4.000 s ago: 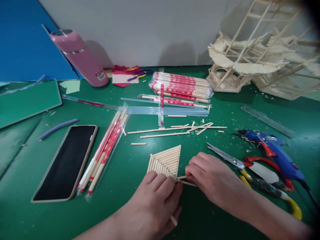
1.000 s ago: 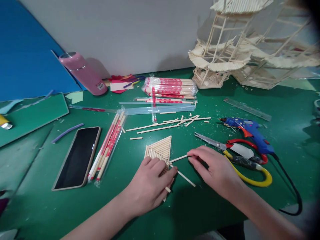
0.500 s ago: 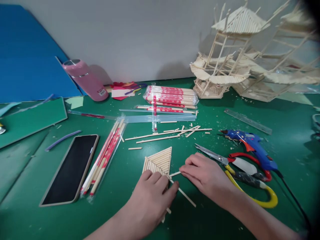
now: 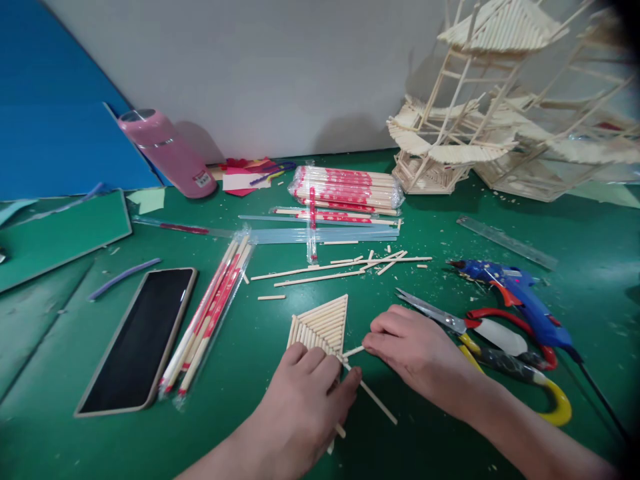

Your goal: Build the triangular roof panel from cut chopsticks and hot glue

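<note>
A small panel of glued wooden sticks point(image 4: 325, 323) lies on the green table, its lower part covered by my left hand point(image 4: 310, 393). The fingers of that hand curl over the panel and hold it down. My right hand point(image 4: 415, 353) pinches the outer end of a short wooden stick point(image 4: 354, 351), whose inner end meets the panel's corner. Another thin stick point(image 4: 379, 400) juts from the same corner toward the lower right, passing by my left thumb. Below my left palm the tip of one more stick point(image 4: 341, 431) shows.
Right of my right hand lie scissors point(image 4: 435, 313) and a blue glue gun point(image 4: 520, 293) with its cord. Loose sticks point(image 4: 320, 279), wrapped stick packs point(image 4: 345, 187) and a ruler point(image 4: 505, 241) lie beyond. A phone point(image 4: 137, 340) and pink bottle point(image 4: 170, 157) are left; stick pavilion models point(image 4: 450, 133) stand back right.
The view has shifted slightly, so most things sit a little differently in the picture. Both hands keep nearly the same hold on the panel and the short stick.
</note>
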A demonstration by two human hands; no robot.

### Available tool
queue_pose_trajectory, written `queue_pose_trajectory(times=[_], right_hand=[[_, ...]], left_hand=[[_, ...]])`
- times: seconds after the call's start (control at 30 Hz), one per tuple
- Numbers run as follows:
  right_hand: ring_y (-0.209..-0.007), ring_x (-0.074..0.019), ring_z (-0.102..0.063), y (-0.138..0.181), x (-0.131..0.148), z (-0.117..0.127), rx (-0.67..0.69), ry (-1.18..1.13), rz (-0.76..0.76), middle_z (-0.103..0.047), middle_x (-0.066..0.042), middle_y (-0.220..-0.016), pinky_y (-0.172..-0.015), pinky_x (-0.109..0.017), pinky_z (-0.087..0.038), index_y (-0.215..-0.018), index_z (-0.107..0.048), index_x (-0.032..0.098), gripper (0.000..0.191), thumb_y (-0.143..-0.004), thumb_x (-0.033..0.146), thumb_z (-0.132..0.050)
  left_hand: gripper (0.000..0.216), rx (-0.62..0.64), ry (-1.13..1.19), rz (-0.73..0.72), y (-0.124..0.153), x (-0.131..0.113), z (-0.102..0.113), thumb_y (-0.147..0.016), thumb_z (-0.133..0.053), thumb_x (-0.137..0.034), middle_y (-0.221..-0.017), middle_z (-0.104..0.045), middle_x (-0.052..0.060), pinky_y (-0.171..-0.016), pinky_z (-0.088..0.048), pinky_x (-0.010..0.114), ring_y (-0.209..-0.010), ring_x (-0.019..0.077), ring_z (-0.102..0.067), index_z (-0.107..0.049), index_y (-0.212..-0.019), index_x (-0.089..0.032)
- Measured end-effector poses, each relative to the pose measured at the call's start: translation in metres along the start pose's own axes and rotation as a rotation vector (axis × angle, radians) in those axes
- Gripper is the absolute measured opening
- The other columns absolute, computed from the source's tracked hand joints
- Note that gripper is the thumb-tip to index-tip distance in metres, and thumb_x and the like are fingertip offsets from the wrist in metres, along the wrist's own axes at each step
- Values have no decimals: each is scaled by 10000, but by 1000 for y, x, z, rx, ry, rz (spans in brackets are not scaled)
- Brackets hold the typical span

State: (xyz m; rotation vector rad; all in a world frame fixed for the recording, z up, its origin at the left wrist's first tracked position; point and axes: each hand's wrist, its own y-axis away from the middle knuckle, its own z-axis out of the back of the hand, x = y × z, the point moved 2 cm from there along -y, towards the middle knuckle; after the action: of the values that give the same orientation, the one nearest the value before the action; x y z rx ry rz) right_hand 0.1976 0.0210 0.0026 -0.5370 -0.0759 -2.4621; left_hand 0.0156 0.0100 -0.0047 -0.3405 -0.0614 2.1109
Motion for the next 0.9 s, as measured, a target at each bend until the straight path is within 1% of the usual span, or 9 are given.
queue_pose_trajectory(times=[0.17,0.47,0.6,0.67,0.77,0.83,0.9], right_hand=[[-721,-130,-401,-1,-1,-1,7,-8,0,-526,7,-780,-615,-271,-288,-751,-534,182,126,-835,107,-477],[-750,-141,-441,5,1,-10,-45,-73,-81,-533,-14,-793,-645,-264,-340,-820,-581,189,157,-870,143,-439],[-752,-144,-462,5,2,-11,-79,-85,-124,-542,-23,-793,-650,-268,-361,-806,-592,184,197,-890,187,-414],[-752,-145,-475,5,2,-12,-94,-96,-135,-549,-27,-791,-655,-269,-373,-812,-601,186,204,-891,198,-412],[-773,-151,-491,7,3,-12,-112,-121,-143,-562,-34,-812,-681,-276,-393,-886,-605,193,178,-884,196,-428],[-793,-156,-497,9,4,-12,-122,-140,-151,-569,-40,-841,-700,-284,-402,-942,-594,195,171,-880,193,-435],[-798,-157,-499,11,7,-11,-125,-160,-154,-570,-42,-856,-701,-288,-405,-953,-587,196,172,-882,196,-430]], left_hand=[[227,9,31,7,-1,1,0,-829,-445,-159,-712,-532,20,-558,-287,312,-624,169,-454,-552,-1028,-182],[249,-14,-16,12,1,1,-4,-825,-470,-176,-724,-545,21,-565,-302,314,-633,170,-466,-547,-1059,-208],[278,-47,-2,-19,2,1,-1,-817,-474,-177,-740,-559,34,-579,-339,322,-646,178,-477,-536,-1087,-179],[250,-58,42,-23,4,0,2,-823,-457,-171,-739,-559,42,-584,-357,320,-652,176,-479,-546,-1056,-154],[198,-98,122,7,7,1,7,-830,-428,-138,-725,-552,46,-588,-374,307,-646,161,-471,-562,-976,-134],[183,-142,142,53,8,4,11,-830,-420,-119,-693,-542,38,-575,-371,296,-625,153,-459,-568,-937,-139],[180,-183,138,110,8,7,15,-832,-414,-113,-661,-529,29,-555,-366,288,-608,151,-453,-571,-913,-147]])
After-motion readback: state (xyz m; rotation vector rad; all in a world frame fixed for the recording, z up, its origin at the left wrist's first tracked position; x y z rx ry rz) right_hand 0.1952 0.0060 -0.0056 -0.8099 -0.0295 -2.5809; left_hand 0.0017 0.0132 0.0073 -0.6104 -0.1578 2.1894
